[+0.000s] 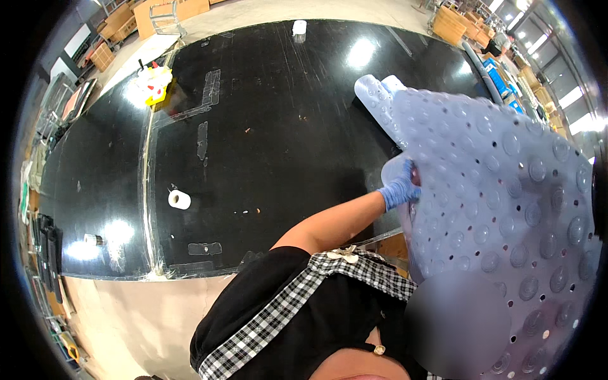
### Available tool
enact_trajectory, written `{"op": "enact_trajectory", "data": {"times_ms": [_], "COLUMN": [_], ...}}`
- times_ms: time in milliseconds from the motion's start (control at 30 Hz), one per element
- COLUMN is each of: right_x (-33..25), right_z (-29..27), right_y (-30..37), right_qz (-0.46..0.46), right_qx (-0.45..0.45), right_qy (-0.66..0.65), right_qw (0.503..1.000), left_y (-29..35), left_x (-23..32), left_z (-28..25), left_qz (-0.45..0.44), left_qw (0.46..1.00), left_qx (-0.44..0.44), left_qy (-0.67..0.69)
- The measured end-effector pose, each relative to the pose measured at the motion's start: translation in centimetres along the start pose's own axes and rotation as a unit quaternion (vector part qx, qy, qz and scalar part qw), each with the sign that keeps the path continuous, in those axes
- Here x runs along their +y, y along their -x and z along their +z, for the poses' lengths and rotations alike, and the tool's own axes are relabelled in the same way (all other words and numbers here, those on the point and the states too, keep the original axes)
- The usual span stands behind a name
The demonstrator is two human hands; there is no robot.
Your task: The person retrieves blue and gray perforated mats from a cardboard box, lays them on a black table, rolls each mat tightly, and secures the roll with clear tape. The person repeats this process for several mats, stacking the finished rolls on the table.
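Note:
A translucent bluish-purple bath mat (472, 174) fills the right side, raised and tilted, with rows of round suction cups and small holes. My left hand (401, 190), in a blue glove, reaches across to its left edge. The fingers are closed on that edge and partly hidden by it. Beyond the hand, pale rounded mat ends (377, 101) lie over the black table; whether they belong to the same mat I cannot tell. My right hand does not show; the mat covers that side.
On the black table (285, 152) are a white roll (180, 199), a yellow tray (156, 92) of small items, a white-topped container (299, 28) and a small clear roll (93, 239). Tape strips (204, 249) mark the surface. Cardboard boxes (453, 25) stand beyond; another person (499, 44) is far right.

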State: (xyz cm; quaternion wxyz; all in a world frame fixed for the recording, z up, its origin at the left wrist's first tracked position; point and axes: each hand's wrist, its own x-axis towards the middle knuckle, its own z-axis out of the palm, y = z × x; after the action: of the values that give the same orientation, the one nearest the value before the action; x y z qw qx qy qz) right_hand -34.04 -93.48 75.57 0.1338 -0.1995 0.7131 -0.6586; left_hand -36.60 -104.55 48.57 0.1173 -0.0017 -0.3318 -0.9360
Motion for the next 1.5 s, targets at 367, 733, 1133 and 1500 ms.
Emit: {"op": "enact_trajectory", "data": {"times_ms": [367,733,1133,1500], "right_x": [-8.3,2.9,30.4,33.5], "right_z": [7.9,17.8,3.3,3.0], "right_y": [-13.3,-30.5,0.7,1.1], "right_qz": [-0.146,-0.185,-0.269,-0.368], "right_qx": [-0.111,-0.215,-0.466,-0.352], "right_qy": [0.102,0.183,0.463,0.400], "right_qw": [0.978,0.941,0.705,0.762], "left_y": [0.0,28.0,27.3,6.2], "left_x": [10.8,20.6,11.0,15.4], "left_z": [-12.5,-13.6,-11.7,-25.0], "left_qz": [0.006,-0.015,-0.008,-0.133], "left_qw": [1.000,0.867,0.596,0.813], "left_qx": [0.002,0.448,0.307,0.562], "left_qy": [-0.019,-0.219,-0.742,0.070]}}
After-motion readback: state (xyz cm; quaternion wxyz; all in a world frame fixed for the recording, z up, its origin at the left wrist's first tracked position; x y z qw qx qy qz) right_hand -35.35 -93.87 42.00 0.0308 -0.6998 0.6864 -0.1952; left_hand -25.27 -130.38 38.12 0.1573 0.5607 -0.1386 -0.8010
